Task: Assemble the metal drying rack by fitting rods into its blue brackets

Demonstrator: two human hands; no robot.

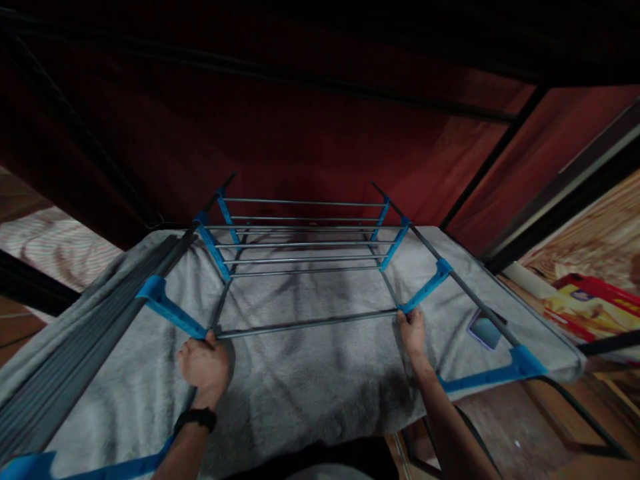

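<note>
A half-assembled rack of dark metal tubes and blue plastic brackets lies on a grey blanket, with several crossbars [305,245] fitted at its far end. Nearer to me, a single metal rod [305,325] runs between the left blue bracket [175,317] and the right blue bracket [427,288]. My left hand [204,365], with a dark band on the wrist, is closed at the rod's left end where it meets the bracket. At the opposite end my right hand [413,335] pinches the joint. My fingers partly hide both joints.
Several loose grey rods [95,340] lie bundled along the left side. A phone [485,330] rests on the grey blanket [320,380] beyond the right tube. Dark red fabric [300,133] on a black frame rises behind. A red and yellow package [593,303] is at the right.
</note>
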